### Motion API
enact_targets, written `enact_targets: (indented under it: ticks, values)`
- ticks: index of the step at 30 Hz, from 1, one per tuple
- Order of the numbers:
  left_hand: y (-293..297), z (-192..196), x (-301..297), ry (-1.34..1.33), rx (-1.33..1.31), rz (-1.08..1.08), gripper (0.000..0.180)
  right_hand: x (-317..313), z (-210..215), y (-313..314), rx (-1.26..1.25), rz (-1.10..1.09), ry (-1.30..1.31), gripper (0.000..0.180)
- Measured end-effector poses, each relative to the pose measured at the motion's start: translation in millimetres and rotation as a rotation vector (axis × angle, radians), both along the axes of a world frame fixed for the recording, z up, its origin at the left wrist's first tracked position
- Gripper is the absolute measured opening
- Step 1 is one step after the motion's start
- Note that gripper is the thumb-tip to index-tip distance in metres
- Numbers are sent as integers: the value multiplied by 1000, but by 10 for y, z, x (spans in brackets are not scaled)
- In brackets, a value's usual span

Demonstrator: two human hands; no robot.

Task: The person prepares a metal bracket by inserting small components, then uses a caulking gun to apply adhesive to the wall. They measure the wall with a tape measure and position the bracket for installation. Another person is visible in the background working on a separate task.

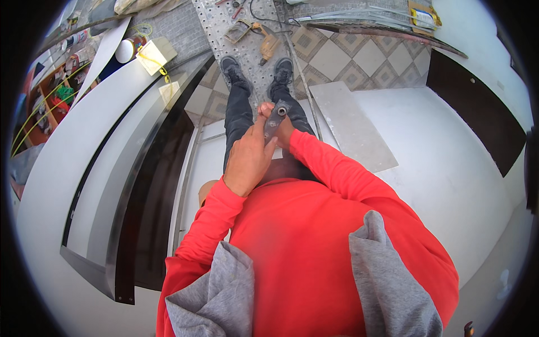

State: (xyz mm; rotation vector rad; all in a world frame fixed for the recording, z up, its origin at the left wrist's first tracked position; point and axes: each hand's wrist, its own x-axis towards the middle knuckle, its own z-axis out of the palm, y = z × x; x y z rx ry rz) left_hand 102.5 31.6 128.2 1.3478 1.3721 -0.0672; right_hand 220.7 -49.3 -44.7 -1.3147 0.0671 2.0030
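Observation:
Both my hands are together in front of my waist on a dark grey metal piece [274,122] with a round hollow end. It tilts away from me, and its exact kind I cannot make out. My left hand [249,161] lies along its left side with the fingers closed against it. From the right, my right hand [286,130] grips it; most of its fingers are hidden behind the piece. Between and beyond my feet runs a perforated metal plank [254,78].
A dusty yellow power tool [268,46] and a small rectangular frame [238,31] lie on the plank ahead. To the right rests a grey board [353,126]. A dark frame [126,224] stands at left, near a pale box [157,55] with yellow cord.

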Motion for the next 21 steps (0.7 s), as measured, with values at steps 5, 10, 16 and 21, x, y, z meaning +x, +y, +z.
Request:
enact_targets:
  ticks: [5, 10, 16, 21]
  values:
    - [-74, -42, -58, -2, -10, 1, 40, -19, -83, -186, -47, 74, -18, 30]
    - [-135, -53, -92, -11, -59, 14, 40, -15, -81, -273, -83, 87, -14, 30]
    - [-185, -92, -121, -56, 9, 26, 41, -12, -8, -250, -95, 86, -68, 29]
    - [-228, -143, -191, -122, -64, 37, 43, 63, 100, -180, -79, 135, -74, 29]
